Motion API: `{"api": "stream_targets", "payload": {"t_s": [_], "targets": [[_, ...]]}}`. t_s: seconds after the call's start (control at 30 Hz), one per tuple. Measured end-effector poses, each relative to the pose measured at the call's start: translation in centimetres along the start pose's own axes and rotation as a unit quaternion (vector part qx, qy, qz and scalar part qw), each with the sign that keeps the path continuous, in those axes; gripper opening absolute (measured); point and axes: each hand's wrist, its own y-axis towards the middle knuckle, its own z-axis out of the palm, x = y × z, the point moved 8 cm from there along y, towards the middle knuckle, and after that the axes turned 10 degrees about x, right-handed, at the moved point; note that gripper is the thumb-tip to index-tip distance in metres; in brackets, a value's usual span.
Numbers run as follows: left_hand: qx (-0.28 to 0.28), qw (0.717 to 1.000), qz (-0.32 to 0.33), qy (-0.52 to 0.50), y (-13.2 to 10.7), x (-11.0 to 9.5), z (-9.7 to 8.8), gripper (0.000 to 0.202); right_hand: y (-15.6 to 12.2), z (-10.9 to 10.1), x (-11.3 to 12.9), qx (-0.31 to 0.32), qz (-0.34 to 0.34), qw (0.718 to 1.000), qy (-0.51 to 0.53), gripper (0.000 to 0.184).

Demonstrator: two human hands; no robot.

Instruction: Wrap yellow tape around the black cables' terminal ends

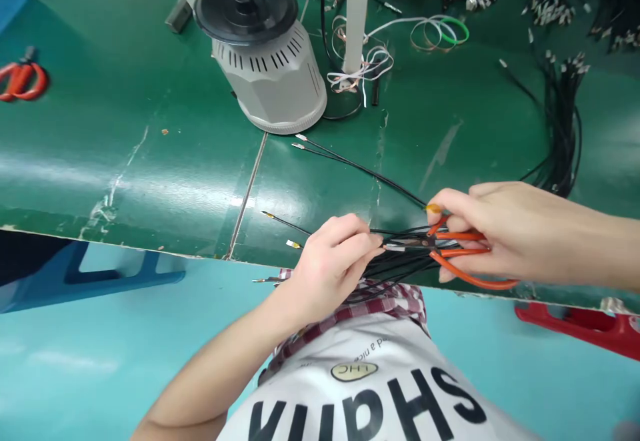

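My right hand (475, 227) is closed around the orange handles of a pair of scissors (453, 253), whose blades point left toward my other hand. A small yellow-orange piece (433, 208) shows at the right index fingertip; I cannot tell whether it is tape. My left hand (337, 254) pinches a thin black cable by its end, close to the scissor tips. Beneath both hands lies a bundle of black cables (400, 264) at the table's front edge, partly hidden by them. Two black cables with metal ends (350, 161) stretch from the right hand toward the upper left.
A grey round machine with a black lid (270, 81) stands behind the hands, beside a white post (356, 21). White and green wires (435, 31) lie coiled nearby. Black cable bundles (563, 121) rest at right. Another orange-handled pair of scissors (24, 79) lies far left.
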Motion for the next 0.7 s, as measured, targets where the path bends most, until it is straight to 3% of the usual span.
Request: {"api": "stream_targets", "payload": {"t_s": [0.43,0.7], "targets": [[-0.001,0.999,0.042,0.031,-0.4,-1.0,0.0,0.016,0.2,2.1,-1.0,0.157,0.015,0.984,0.085,0.02],[-0.031,0.998,0.039,0.034,-0.7,-1.3,-0.3,0.015,0.5,2.9,0.2,0.207,0.013,0.968,0.142,0.027]]}}
